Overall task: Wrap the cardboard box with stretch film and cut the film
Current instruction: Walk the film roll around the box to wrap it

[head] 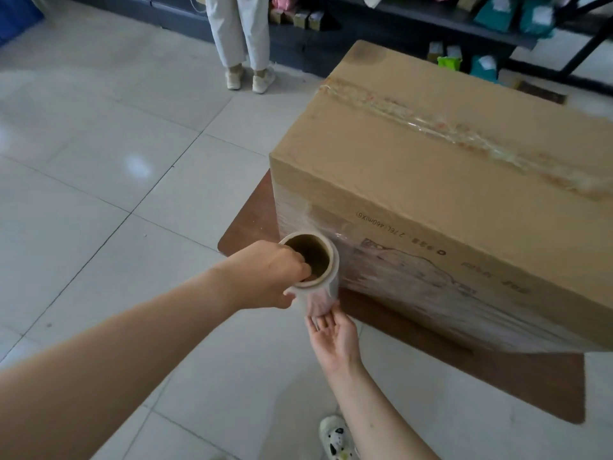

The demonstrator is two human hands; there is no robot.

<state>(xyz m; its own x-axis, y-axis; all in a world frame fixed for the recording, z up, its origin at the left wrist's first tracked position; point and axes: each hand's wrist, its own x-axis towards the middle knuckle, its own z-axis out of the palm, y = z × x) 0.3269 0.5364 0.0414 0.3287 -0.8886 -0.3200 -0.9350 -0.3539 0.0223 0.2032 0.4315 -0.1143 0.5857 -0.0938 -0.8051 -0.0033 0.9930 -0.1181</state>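
Mid-wrap: left hand (265,277) hooks fingers inside the stretch film roll (311,270) at frame centre, right hand (333,330) open-palmed beneath it, beside the cardboard box (447,200). Next, probably another pass around.

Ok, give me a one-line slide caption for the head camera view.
Left hand and right hand run a stretch film roll along a partly wrapped cardboard box.

The big brown cardboard box (447,180) sat taped shut, its near side already clouded with stretch film (431,293). The film roll (315,277) stood upright against the box's near corner.
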